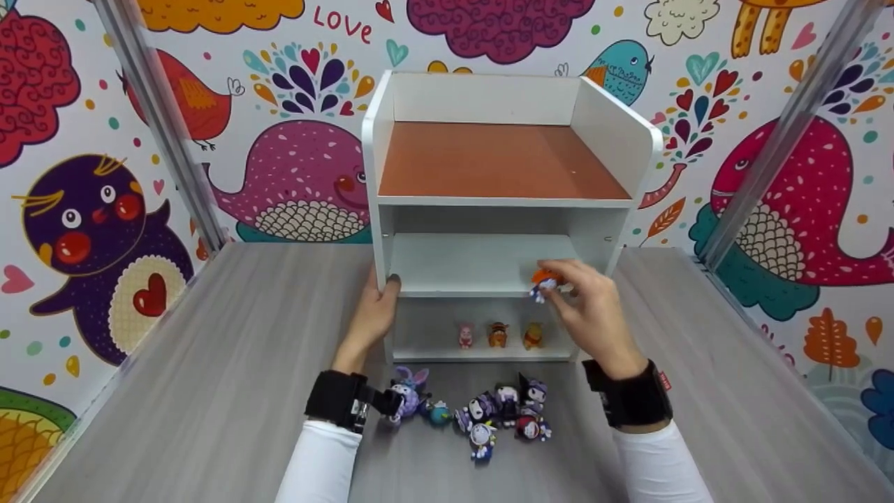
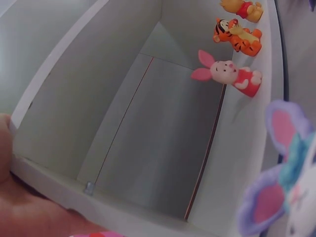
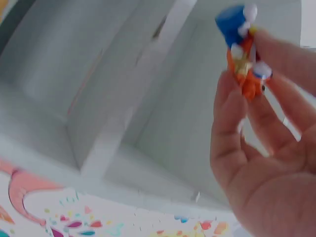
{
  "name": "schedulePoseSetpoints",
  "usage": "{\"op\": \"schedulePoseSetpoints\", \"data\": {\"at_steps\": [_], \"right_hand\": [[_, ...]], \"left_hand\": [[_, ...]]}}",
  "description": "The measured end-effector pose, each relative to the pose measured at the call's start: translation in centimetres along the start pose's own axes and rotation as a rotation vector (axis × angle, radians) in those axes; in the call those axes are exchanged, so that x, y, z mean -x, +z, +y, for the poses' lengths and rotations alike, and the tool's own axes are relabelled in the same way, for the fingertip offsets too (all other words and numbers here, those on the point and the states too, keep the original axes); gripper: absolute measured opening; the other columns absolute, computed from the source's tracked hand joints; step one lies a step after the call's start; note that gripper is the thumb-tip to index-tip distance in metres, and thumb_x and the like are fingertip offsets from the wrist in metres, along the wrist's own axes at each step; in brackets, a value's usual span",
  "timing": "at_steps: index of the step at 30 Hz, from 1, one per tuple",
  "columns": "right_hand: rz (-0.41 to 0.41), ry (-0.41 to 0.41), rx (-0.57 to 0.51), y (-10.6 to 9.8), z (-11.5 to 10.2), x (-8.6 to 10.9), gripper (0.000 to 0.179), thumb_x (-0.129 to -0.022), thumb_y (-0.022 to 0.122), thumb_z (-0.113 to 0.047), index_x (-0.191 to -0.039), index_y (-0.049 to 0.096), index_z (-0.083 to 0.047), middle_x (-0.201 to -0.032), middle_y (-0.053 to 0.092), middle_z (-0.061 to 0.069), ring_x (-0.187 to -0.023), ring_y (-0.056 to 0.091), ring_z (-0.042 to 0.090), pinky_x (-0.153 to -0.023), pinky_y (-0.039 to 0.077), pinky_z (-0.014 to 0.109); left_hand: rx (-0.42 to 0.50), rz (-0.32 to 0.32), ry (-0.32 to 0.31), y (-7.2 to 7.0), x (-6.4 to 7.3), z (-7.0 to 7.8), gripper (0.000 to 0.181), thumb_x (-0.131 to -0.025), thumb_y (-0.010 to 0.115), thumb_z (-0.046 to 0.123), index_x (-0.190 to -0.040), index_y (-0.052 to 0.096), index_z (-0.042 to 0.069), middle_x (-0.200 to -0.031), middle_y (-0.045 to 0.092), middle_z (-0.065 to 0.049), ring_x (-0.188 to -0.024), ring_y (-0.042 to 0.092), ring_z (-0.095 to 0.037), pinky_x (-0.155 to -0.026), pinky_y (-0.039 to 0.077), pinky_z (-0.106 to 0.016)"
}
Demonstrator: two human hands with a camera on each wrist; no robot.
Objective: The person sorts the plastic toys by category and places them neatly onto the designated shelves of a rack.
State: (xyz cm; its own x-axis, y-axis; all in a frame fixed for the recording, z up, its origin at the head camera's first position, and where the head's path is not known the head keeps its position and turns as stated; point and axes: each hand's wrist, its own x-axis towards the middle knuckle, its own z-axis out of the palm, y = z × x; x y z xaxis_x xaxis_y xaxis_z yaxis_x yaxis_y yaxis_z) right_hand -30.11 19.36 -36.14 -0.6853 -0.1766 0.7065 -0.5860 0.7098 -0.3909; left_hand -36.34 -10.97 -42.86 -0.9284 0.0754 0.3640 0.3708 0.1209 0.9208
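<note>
My right hand pinches a small orange, blue and white figurine between thumb and fingers, at the front of the white shelf unit's middle shelf. The right wrist view shows the figurine with a blue end and an orange end. My left hand grips the left side panel of the shelf unit, thumb at its front edge. On the bottom shelf stand a pink piglet figurine, a tiger figurine and a yellow bear figurine in a row.
On the grey table before the unit lies a group of dark purple and white figurines. A purple rabbit-eared figurine and a small teal one are near my left wrist. The unit's brown top has raised white sides.
</note>
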Motion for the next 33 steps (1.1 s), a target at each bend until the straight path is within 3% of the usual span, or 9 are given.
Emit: {"op": "schedulePoseSetpoints", "data": {"at_steps": [3,7,12,20,33], "right_hand": [[0.08,0.03,0.051,-0.2,0.3,-0.3,0.03,-0.086,0.073,0.005,-0.115,0.072,-0.003,-0.108,0.074,0.011,-0.091,0.067,0.024,-0.071,0.052,0.033],[0.11,0.064,0.106,-0.2,0.6,-1.0,0.029,-0.086,0.072,0.006,-0.113,0.073,-0.003,-0.108,0.073,0.014,-0.095,0.067,0.031,-0.08,0.055,0.043],[0.109,0.061,0.154,0.1,1.1,-1.8,0.028,-0.084,0.071,0.007,-0.11,0.074,-0.003,-0.108,0.073,0.015,-0.098,0.067,0.036,-0.087,0.054,0.05],[0.081,0.058,0.213,0.5,1.8,-2.4,0.025,-0.086,0.067,0.009,-0.107,0.075,-0.004,-0.108,0.073,0.015,-0.099,0.068,0.035,-0.084,0.055,0.051],[0.041,0.067,0.237,1.0,2.5,-2.7,0.025,-0.086,0.065,0.009,-0.106,0.075,-0.001,-0.108,0.074,0.018,-0.097,0.07,0.036,-0.081,0.056,0.052]], "left_hand": [[-0.005,0.001,0.0,0.0,0.0,0.0,0.061,-0.105,0.034,0.013,-0.16,0.01,0.002,-0.166,0.013,-0.026,-0.154,0.012,-0.041,-0.125,0.01,-0.06],[-0.009,0.006,0.005,0.1,0.0,0.0,0.061,-0.105,0.034,0.013,-0.16,0.01,0.001,-0.165,0.015,-0.026,-0.154,0.013,-0.041,-0.125,0.011,-0.06],[-0.006,0.016,-0.007,0.1,-0.1,0.0,0.061,-0.105,0.035,0.012,-0.16,0.012,0.001,-0.165,0.016,-0.026,-0.154,0.014,-0.041,-0.125,0.012,-0.059],[-0.037,0.027,-0.038,0.0,-0.2,-0.1,0.06,-0.104,0.035,0.013,-0.157,0.015,-0.004,-0.162,0.021,-0.031,-0.152,0.017,-0.044,-0.124,0.013,-0.06],[-0.041,0.023,-0.012,0.1,-0.2,-0.1,0.06,-0.104,0.035,0.011,-0.158,0.014,-0.002,-0.163,0.019,-0.03,-0.153,0.015,-0.045,-0.124,0.012,-0.062]]}}
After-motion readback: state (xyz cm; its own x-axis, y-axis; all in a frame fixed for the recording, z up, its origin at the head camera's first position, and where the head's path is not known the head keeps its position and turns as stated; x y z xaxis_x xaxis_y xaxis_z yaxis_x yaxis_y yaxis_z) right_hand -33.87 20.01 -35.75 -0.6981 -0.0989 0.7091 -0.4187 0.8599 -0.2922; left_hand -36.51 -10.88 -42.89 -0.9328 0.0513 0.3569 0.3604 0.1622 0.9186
